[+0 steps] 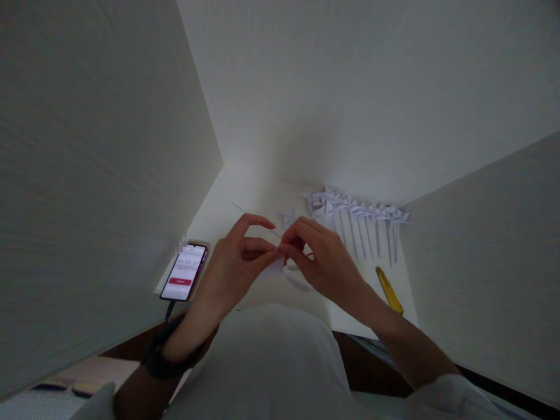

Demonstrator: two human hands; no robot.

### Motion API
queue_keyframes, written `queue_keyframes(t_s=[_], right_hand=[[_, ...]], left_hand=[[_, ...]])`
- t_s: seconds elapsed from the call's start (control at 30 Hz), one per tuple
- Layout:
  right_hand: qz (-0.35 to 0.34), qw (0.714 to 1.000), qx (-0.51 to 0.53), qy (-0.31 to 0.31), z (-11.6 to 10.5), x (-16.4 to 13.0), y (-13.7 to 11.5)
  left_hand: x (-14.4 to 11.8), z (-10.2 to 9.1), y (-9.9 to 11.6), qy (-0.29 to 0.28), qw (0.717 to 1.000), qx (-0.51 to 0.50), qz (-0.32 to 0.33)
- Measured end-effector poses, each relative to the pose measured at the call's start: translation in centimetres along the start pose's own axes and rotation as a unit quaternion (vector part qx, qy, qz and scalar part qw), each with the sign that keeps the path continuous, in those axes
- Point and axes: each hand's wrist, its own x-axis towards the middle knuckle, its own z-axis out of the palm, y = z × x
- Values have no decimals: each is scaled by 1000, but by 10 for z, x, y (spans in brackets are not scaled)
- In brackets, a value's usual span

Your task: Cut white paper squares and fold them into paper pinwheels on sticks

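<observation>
A small white piece of paper point(275, 266) is held up above the tabletop point(245, 192). It is pinched between the fingertips of both hands. It looks folded and thin. Most of it is hidden by fingers.

The piece of paper point(275, 267) pinched between the left hand point(231, 265) and right hand point(321, 256) is white. The row of folded paper pinwheels point(359, 213) is white with a faint lilac tint. The phone point(184, 272) shows a pale screen with a red bar. The knife handle point(389, 290) is yellow, the wristband point(164, 359) black, the desk point(245, 198) cream
</observation>
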Motion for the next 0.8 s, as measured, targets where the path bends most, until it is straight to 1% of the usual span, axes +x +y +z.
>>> queue_keyframes(t_s=[0.07,0.1,0.2,0.23,0.27,0.3,0.33,0.4,0.5,0.53,0.6,0.67,0.73,0.8], right_hand=[[8,999,50,-8,-4,-2,7],[16,995,94,-24,-8,-4,11],[24,968,228,-107,-21,-11,24],[27,961,244,-125,-24,-13,26],[37,962,235,-132,-26,-14,27],[52,968,210,-126,-27,-15,27],[70,975,179,-113,-27,-15,26],[93,984,129,-86,-25,-12,22],[71,990,82,-89,-22,-6,15],[59,992,62,-95,-21,-4,13],[45,994,33,-99,-21,-2,10],[48,995,32,-84,-22,-2,8],[61,994,65,-69,-23,-2,7],[74,989,106,-65,-23,-3,9]], left_hand=[[3,-1,-4,1,999,-50,-8],[5,-2,-6,14,997,-78,-9],[9,-5,-16,90,985,-145,-5],[10,-7,-19,108,982,-158,-5],[10,-8,-21,114,979,-166,-11],[10,-9,-23,107,980,-169,-20],[9,-10,-24,88,981,-167,-30],[8,-13,-23,29,987,-154,-37],[9,-15,-19,-67,989,-132,-22],[11,-14,-18,-84,990,-115,-21],[15,-13,-17,-86,993,-71,-25],[18,-12,-18,-60,997,-38,-28],[19,-11,-19,-42,998,-38,-29],[18,-9,-20,-52,997,-52,-33]])
